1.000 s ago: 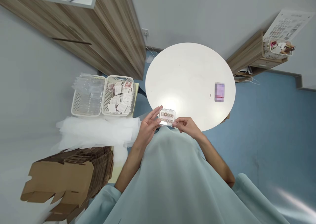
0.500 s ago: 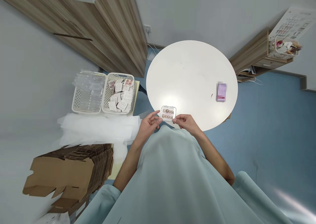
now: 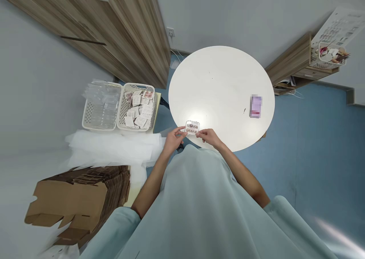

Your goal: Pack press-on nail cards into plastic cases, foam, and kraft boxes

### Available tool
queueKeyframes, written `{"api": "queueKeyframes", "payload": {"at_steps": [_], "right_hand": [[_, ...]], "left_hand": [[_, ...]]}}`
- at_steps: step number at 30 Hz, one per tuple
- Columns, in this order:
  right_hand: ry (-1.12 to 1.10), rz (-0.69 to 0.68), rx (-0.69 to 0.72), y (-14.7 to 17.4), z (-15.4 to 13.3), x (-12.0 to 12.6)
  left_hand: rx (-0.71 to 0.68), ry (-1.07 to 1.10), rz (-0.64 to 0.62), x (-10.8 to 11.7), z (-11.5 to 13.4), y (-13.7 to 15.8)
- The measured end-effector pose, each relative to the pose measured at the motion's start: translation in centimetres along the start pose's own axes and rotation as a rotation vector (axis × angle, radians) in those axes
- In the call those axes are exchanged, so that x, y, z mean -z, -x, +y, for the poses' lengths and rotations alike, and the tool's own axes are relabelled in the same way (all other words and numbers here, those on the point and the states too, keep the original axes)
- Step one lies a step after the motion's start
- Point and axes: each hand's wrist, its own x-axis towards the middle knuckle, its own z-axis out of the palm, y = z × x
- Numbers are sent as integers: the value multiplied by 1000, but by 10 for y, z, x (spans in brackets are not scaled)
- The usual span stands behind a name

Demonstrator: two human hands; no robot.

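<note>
A small clear plastic case [image 3: 192, 127] with two rows of pinkish-brown, nail-like pieces is held over the near edge of the round white table [image 3: 219, 80]. My left hand [image 3: 173, 140] grips its left side between thumb and fingers. At the lower right corner, my right hand [image 3: 210, 137] pinches the case. Whether the pieces are press-on nails or something similar is too small to tell for sure. The case faces up toward me and looks closed.
A blurred purple pack [image 3: 256, 107] lies on the table's right side. To the left stand a white basket of clear cases [image 3: 100, 118] and a basket of printed cards [image 3: 139, 112]. White wrapping sheets [image 3: 114, 146] and flattened cardboard boxes [image 3: 71, 202] lie nearer me.
Both hands have shifted the case slightly away from me. My right hand has moved a little left and up, and the case appears tilted differently.
</note>
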Motion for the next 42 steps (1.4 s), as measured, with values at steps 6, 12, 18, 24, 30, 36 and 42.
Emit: {"api": "queueKeyframes", "payload": {"at_steps": [6, 12, 18, 24, 30, 36, 42], "right_hand": [[188, 20, -169, -49, 38, -18], [275, 58, -222, -59, 56, -28], [353, 71, -259, -56, 58, -27], [478, 44, -203, -41, 31, -30], [585, -52, -16, -32, -9, -62], [754, -210, 105, -47, -40, -127], [831, -304, 169, -54, -65, -192]], "left_hand": [[143, -167, 7, -15, -59, -45], [203, -225, 30, -22, -81, -52], [122, -300, 40, -21, -79, -46], [62, -331, 141, 2, -77, -28], [44, -243, 442, 56, -91, 17], [65, -318, 735, 133, -135, 61], [88, -346, 762, 195, -163, 60]]}}
